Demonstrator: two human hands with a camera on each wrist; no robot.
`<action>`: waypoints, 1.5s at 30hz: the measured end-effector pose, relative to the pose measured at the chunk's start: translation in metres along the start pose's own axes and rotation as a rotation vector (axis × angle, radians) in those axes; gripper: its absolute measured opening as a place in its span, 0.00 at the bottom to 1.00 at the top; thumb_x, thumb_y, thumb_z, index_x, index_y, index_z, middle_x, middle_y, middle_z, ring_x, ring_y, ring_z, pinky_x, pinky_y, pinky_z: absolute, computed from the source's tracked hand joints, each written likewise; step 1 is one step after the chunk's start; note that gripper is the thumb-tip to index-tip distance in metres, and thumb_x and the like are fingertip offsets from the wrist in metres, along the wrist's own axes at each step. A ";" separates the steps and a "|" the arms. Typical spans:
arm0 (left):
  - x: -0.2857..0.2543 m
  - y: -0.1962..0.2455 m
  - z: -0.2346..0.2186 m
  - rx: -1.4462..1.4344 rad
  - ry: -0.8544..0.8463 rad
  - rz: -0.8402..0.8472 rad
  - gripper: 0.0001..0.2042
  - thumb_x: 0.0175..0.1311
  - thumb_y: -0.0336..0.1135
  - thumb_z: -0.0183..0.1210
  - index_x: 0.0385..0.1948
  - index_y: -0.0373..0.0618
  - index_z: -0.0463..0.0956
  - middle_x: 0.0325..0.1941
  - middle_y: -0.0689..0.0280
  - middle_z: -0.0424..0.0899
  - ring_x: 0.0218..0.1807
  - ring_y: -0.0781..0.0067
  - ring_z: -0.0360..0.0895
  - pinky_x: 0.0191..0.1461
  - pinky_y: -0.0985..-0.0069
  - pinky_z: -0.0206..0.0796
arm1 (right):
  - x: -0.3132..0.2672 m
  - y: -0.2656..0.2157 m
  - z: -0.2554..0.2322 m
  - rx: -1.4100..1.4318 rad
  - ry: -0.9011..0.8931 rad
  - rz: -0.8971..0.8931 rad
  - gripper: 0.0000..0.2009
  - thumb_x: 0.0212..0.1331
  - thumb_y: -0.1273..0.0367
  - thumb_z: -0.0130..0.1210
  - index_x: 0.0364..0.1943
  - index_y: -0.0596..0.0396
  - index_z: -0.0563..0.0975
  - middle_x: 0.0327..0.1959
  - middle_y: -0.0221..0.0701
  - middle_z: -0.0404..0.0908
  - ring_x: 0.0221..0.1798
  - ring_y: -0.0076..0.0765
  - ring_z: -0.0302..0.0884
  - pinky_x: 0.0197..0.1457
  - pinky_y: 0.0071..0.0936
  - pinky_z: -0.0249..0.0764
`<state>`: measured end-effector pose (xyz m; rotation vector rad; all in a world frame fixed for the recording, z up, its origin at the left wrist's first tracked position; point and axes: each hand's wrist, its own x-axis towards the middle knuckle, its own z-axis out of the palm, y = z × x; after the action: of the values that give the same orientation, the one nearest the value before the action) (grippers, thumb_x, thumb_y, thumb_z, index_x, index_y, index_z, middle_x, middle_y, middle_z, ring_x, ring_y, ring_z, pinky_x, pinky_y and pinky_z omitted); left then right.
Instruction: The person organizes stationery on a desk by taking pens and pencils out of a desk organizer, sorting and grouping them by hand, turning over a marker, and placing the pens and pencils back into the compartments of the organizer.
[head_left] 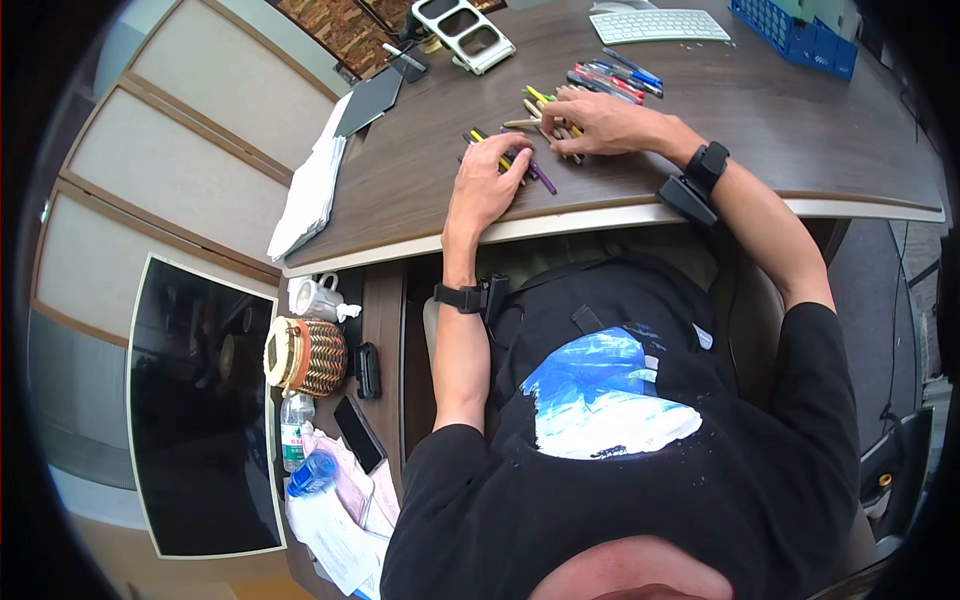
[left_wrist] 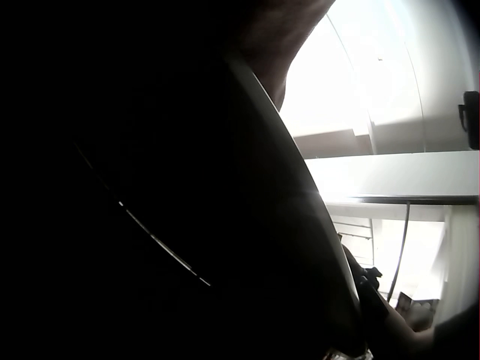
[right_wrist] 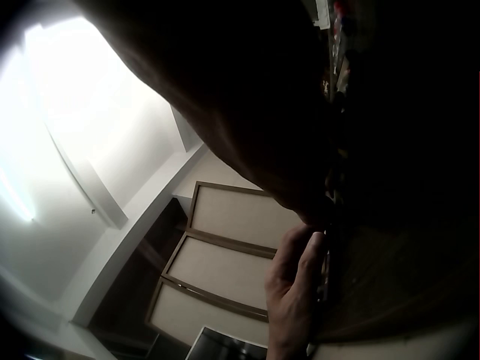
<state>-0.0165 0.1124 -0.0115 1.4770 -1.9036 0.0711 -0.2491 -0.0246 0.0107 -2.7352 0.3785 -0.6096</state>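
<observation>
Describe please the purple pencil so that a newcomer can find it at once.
Start at the large brown desk and find the left hand, near the desk's front edge. Just right of it, the purple pencil slants out toward that edge. Its purple colour sets it apart from the yellow pencil by the same hand.

desk (head_left: 790, 150): even, fairly bright light is covering it in the head view, while the wide lens is bending its front edge and black is rounding the corners.
monitor (head_left: 205, 400): its dark screen is giving back faint reflections, lower left.
left wrist view: near-black is filling the left half; the upper right is burning out to white.
light tube (right_wrist: 15, 196): it is glowing at left, glare spreading above.
right hand (right_wrist: 240, 112): it is sinking into near silhouette.
left hand (right_wrist: 292, 289): it is catching dim light, lower centre.
</observation>
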 end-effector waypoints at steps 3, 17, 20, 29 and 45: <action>0.000 -0.003 0.001 0.014 -0.006 0.018 0.12 0.76 0.40 0.64 0.52 0.45 0.88 0.56 0.59 0.91 0.59 0.54 0.86 0.67 0.62 0.74 | 0.001 0.001 0.001 -0.001 0.001 -0.003 0.17 0.71 0.57 0.64 0.53 0.55 0.82 0.47 0.40 0.77 0.54 0.48 0.79 0.61 0.44 0.74; -0.002 0.004 -0.006 -0.016 -0.030 -0.018 0.12 0.76 0.41 0.63 0.51 0.47 0.87 0.59 0.61 0.89 0.65 0.54 0.81 0.74 0.59 0.67 | 0.003 -0.009 -0.008 -0.003 -0.016 -0.004 0.15 0.69 0.59 0.67 0.50 0.53 0.82 0.47 0.40 0.80 0.55 0.47 0.80 0.60 0.44 0.74; -0.004 0.005 -0.007 0.011 -0.041 -0.039 0.13 0.77 0.42 0.62 0.52 0.47 0.86 0.60 0.60 0.89 0.65 0.54 0.81 0.75 0.59 0.66 | 0.003 -0.011 -0.009 -0.006 -0.025 0.001 0.15 0.69 0.59 0.67 0.50 0.53 0.82 0.48 0.40 0.80 0.56 0.47 0.79 0.61 0.44 0.74; -0.004 0.005 -0.007 0.012 -0.010 -0.014 0.12 0.76 0.41 0.63 0.52 0.47 0.86 0.56 0.60 0.90 0.61 0.55 0.83 0.72 0.61 0.67 | 0.001 -0.014 -0.011 -0.004 -0.008 0.028 0.17 0.69 0.59 0.69 0.53 0.53 0.83 0.50 0.40 0.80 0.55 0.45 0.81 0.60 0.41 0.78; -0.005 -0.002 -0.002 0.018 -0.012 0.004 0.12 0.77 0.42 0.62 0.51 0.46 0.85 0.54 0.61 0.90 0.58 0.56 0.83 0.70 0.62 0.66 | 0.002 -0.016 -0.010 0.041 -0.026 0.042 0.18 0.68 0.55 0.68 0.52 0.51 0.81 0.48 0.42 0.77 0.53 0.49 0.78 0.60 0.46 0.74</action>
<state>-0.0131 0.1165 -0.0133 1.4886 -1.9202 0.0824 -0.2488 -0.0127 0.0262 -2.6865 0.4113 -0.5638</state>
